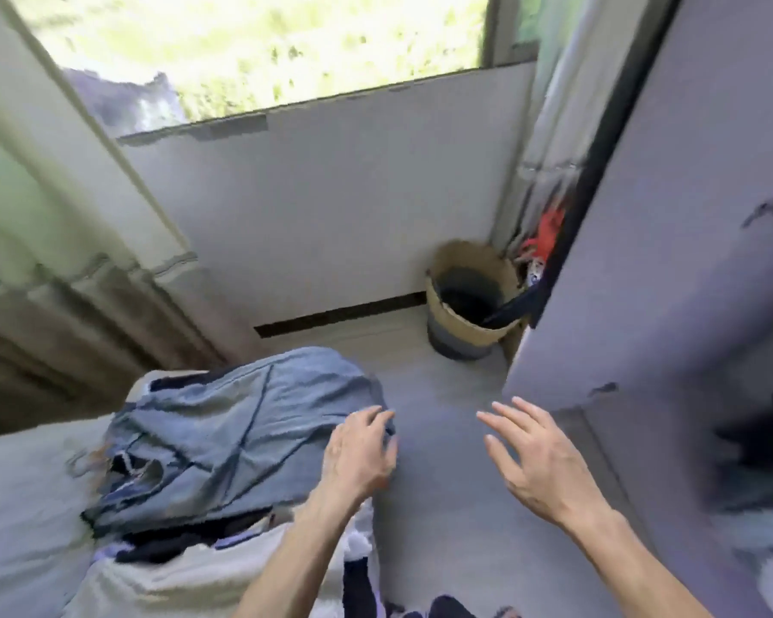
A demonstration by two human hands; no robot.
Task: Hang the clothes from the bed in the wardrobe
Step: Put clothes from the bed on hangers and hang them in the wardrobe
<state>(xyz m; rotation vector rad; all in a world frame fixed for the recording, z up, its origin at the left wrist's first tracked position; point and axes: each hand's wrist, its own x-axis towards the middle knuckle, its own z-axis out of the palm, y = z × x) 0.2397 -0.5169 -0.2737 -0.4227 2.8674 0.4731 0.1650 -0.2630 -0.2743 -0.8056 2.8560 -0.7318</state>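
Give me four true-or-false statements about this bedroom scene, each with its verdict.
1. The left hand has its grip on the edge of the blue denim garment. True.
2. The right hand holds a hanger. False: it is open, fingers spread, holding nothing.
3. The woven straw basket stands on the bed. False: it stands on the floor by the wall.
4. The blue denim garment lies on top of the clothes pile. True.

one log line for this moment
left hand: on edge of denim garment, grip unclear | right hand: open, empty | garment: atop clothes pile on bed
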